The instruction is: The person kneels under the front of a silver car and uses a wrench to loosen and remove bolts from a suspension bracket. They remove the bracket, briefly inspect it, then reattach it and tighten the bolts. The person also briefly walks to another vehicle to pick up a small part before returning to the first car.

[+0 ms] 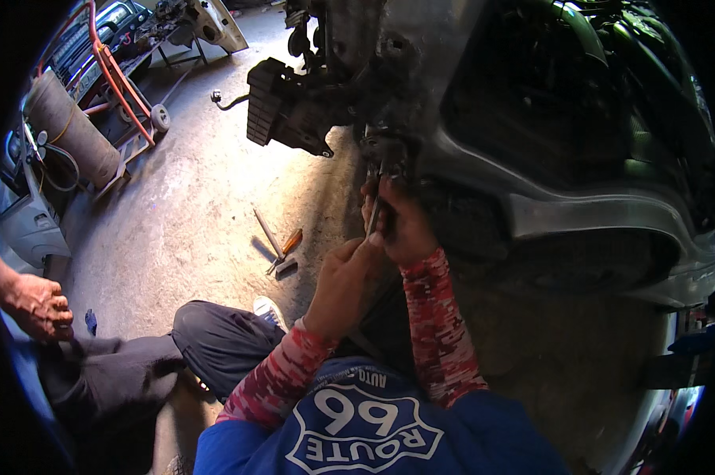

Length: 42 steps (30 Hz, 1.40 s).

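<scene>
My left hand (pixel 344 279) and my right hand (pixel 406 228) are close together, both closed around a thin metal tool (pixel 373 214). The tool points up into a grimy metal fitting (pixel 383 150) on the front of a stripped car. My right hand is higher and nearer the fitting, and my left hand holds the tool's lower end. The tool's tip is hidden in the dark parts. Both sleeves are red patterned, over a blue shirt.
A black ribbed part (pixel 282 107) hangs from the car to the left. The grey wheel arch (pixel 579 210) curves to the right. A metal rod and an orange-handled screwdriver (pixel 288 244) lie on the concrete floor. Another person's hand (pixel 37 305) is at far left. A gas cylinder on a red trolley (pixel 72 127) stands behind.
</scene>
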### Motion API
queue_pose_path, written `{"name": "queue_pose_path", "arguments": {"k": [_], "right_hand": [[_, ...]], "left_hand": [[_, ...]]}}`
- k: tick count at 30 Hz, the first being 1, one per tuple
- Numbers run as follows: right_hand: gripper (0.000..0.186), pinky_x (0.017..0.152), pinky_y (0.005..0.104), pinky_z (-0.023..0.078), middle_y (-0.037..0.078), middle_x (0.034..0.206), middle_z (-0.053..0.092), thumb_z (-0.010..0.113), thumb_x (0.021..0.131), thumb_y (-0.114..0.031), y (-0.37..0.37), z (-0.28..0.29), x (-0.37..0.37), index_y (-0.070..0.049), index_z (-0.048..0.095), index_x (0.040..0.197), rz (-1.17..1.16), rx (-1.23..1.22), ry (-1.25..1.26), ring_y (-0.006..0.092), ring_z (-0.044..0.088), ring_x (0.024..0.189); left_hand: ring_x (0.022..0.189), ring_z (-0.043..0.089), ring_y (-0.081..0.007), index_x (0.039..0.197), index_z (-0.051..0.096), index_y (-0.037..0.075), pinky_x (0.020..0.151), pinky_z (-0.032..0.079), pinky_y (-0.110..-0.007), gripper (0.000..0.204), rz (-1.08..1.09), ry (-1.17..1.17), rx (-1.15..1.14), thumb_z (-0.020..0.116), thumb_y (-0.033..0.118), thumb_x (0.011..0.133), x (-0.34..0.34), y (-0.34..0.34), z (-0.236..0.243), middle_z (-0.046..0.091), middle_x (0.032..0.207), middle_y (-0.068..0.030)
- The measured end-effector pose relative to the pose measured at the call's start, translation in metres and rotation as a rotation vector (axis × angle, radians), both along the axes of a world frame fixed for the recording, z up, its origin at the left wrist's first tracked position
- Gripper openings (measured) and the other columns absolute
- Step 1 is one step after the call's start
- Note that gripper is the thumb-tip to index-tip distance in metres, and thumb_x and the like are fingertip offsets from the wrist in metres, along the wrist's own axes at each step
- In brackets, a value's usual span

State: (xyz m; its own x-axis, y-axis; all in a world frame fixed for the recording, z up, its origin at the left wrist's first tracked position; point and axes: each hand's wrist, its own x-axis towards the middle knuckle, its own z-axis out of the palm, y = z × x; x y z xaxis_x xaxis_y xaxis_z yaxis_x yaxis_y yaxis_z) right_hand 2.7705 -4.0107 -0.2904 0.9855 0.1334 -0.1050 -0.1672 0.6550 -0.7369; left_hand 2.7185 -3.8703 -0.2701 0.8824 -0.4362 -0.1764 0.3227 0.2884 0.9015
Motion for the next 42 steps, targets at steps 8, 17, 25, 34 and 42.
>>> {"name": "queue_pose_path", "arguments": {"k": [8,17,25,34,42], "right_hand": [[0.027,0.049,0.0199,0.036,-0.007,0.065,0.045,0.064,0.094,-0.035,-0.009,0.012,0.002,-0.008,0.061,0.094,0.024,-0.033,0.019,0.0038,0.042,0.055],[0.029,0.049,0.0232,0.036,-0.006,0.063,0.044,0.052,0.1,-0.038,0.001,-0.005,0.017,-0.011,0.06,0.094,0.059,0.259,0.053,0.0066,0.041,0.053],[0.02,0.045,0.0244,0.034,-0.006,0.061,0.05,0.062,0.096,-0.03,0.008,0.005,0.008,-0.013,0.059,0.086,-0.028,0.244,0.081,0.0056,0.043,0.049],[0.021,0.044,0.0238,0.033,-0.006,0.06,0.049,0.065,0.093,-0.03,0.007,0.003,0.01,-0.014,0.058,0.082,-0.073,0.198,0.085,0.0063,0.044,0.05],[0.028,0.044,0.0252,0.03,-0.006,0.061,0.045,0.062,0.094,-0.039,0.016,0.019,0.01,-0.016,0.057,0.078,-0.151,0.14,0.135,0.0088,0.04,0.049]], "left_hand": [[0.075,0.051,-0.0116,0.084,0.056,0.009,0.07,0.045,-0.029,0.034,-0.073,0.361,-0.368,0.044,0.035,0.103,-0.01,-0.019,0.022,0.046,0.062,0.002],[0.095,0.063,-0.0182,0.114,0.058,0.005,0.077,0.052,-0.032,0.043,-0.166,0.561,-0.862,0.042,0.044,0.102,-0.031,-0.012,0.011,0.065,0.106,-0.009],[0.083,0.066,-0.0277,0.107,0.06,0.0,0.076,0.051,-0.037,0.05,0.049,-0.134,0.401,0.055,0.048,0.093,-0.021,0.025,0.005,0.067,0.091,-0.015],[0.079,0.067,-0.0341,0.091,0.063,0.001,0.064,0.053,-0.039,0.043,0.15,-0.905,1.168,0.07,0.042,0.079,-0.015,0.014,0.07,0.067,0.082,-0.0163],[0.085,0.067,-0.0267,0.098,0.064,0.005,0.071,0.053,-0.035,0.032,0.041,-0.41,0.315,0.063,0.035,0.088,-0.001,0.033,0.015,0.067,0.091,-0.0123]]}}
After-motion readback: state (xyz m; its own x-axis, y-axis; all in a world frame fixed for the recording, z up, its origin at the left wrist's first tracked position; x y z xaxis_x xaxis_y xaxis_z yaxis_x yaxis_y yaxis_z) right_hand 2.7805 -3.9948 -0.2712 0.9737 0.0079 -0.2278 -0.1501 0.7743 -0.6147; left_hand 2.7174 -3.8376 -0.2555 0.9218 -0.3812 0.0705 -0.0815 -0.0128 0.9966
